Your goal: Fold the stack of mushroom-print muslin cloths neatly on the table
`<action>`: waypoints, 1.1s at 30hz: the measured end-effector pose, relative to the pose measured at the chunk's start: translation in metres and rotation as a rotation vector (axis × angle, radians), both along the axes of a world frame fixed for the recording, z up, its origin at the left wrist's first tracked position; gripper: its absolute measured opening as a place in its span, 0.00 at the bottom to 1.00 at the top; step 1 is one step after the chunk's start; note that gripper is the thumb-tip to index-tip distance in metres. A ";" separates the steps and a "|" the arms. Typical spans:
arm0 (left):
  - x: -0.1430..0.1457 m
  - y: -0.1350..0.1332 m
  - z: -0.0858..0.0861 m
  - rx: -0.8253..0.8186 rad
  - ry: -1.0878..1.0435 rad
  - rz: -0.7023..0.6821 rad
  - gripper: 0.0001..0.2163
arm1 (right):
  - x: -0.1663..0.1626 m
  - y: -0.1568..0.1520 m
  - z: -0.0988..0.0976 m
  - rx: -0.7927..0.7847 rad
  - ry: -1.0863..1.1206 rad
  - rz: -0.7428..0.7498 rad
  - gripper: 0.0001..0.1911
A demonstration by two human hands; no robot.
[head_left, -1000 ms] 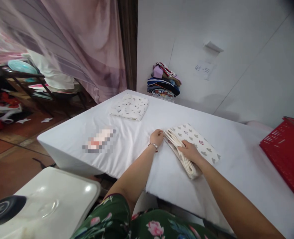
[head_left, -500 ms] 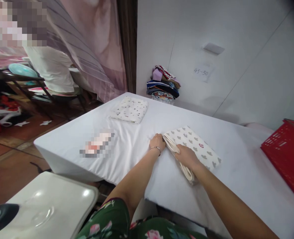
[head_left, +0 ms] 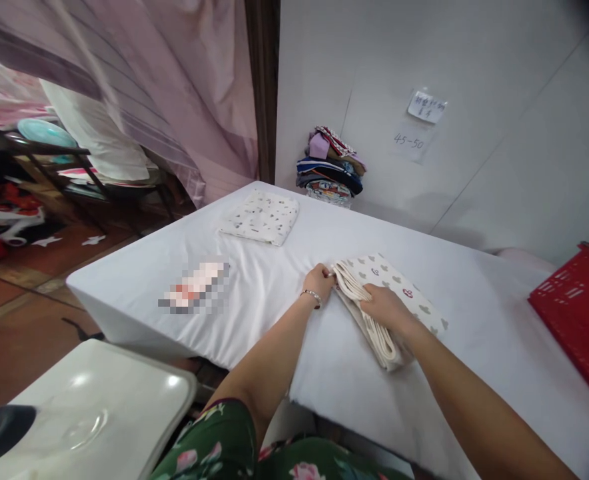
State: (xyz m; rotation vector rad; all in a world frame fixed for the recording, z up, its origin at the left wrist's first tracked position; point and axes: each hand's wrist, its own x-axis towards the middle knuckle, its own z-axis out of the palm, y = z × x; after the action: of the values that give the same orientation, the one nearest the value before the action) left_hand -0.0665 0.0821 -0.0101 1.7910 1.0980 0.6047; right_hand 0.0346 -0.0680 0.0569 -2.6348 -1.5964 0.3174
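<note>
Surroundings, clockwise from lower left: white glossy rectangular surface (head_left: 139, 373) with rounded corner, black rounded object (head_left: 2, 433) on it, cut off by the picture edge. Beyond, mauve-pink draped curtain (head_left: 209, 100), partly covering a person in a white top (head_left: 99, 143). Against the pale wall (head_left: 354, 40), stack of folded multicoloured fabrics (head_left: 329, 163); to its right, white paper sheets (head_left: 427, 107), lower one reading "45-50". At right edge of view, red plastic perforated basket (head_left: 569, 300), well apart from both hands.

On the white cloth-covered worktop (head_left: 484, 333): folded cream cloth with grey rounded print (head_left: 393, 275), lying near the front edge, folded layers turned toward the body. Left grip (head_left: 318, 283): nearly closed, pinching the cloth at its left corner. Right grip (head_left: 387, 310): curled over the layered edge, grasping it. Flat pinkish item (head_left: 197, 283) off to the left: pixelated, identity uncertain. Near far corner, folded white cloth with small dark motifs (head_left: 260, 219).

Count: two folded cloths, one pixelated item, one basket, one stack, two sheets.
</note>
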 end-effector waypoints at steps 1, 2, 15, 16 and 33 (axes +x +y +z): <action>0.002 0.001 -0.001 -0.076 -0.068 0.024 0.04 | -0.004 0.000 -0.002 -0.005 -0.014 0.015 0.06; 0.003 0.001 -0.002 -0.148 -0.125 0.046 0.04 | -0.008 0.000 -0.005 -0.011 -0.024 0.033 0.06; 0.008 0.004 -0.009 -0.176 -0.273 0.107 0.14 | -0.002 -0.005 0.000 0.037 0.042 0.003 0.03; 0.008 0.004 -0.011 -0.133 -0.280 0.093 0.15 | -0.003 -0.005 -0.003 0.033 0.049 0.004 0.04; 0.012 0.007 -0.007 -0.623 -0.616 0.123 0.13 | -0.012 -0.003 -0.012 -0.008 0.009 0.059 0.08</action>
State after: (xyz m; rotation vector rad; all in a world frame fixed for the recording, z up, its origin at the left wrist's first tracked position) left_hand -0.0549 0.0887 -0.0169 0.9148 0.8366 0.7235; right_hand 0.0222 -0.0705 0.0453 -2.5919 -1.6768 0.3390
